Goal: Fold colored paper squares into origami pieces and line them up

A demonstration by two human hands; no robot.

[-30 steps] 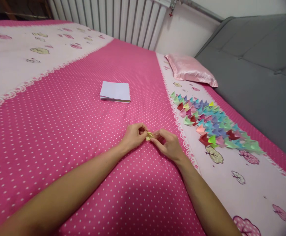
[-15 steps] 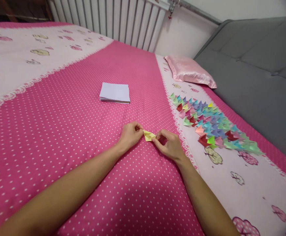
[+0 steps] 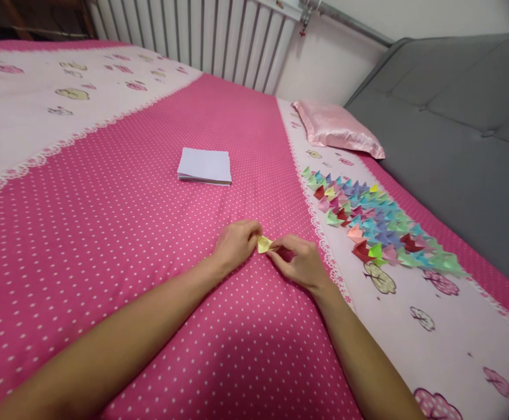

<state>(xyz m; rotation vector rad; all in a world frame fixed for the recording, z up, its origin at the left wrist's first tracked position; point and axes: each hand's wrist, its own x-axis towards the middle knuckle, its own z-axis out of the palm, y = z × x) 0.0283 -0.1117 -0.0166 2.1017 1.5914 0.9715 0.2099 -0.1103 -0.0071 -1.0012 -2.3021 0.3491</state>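
Observation:
Between my hands, just over the pink dotted bedspread (image 3: pixel 158 233), is a small folded yellow paper boat (image 3: pixel 263 245). My left hand (image 3: pixel 238 242) pinches its left end, and my right hand (image 3: pixel 298 259) pinches its right end between thumb and fingers. Parts of the paper's ends are hidden by the fingertips. To the right, many folded paper boats (image 3: pixel 381 224) in green, blue, purple, pink, red and yellow stand close together in rows on the pale strip of the bedspread.
A stack of white paper (image 3: pixel 205 164) lies on the bedspread beyond my hands. Farther back on the right is a pink satin pillow (image 3: pixel 337 128) beside a grey padded headboard (image 3: pixel 460 116). A white radiator (image 3: pixel 193 38) stands along the far wall.
My fingers have shifted on the yellow paper boat, and the hands are slightly closer together. Its opened-out, flat look has given way to a narrower, more upright shape.

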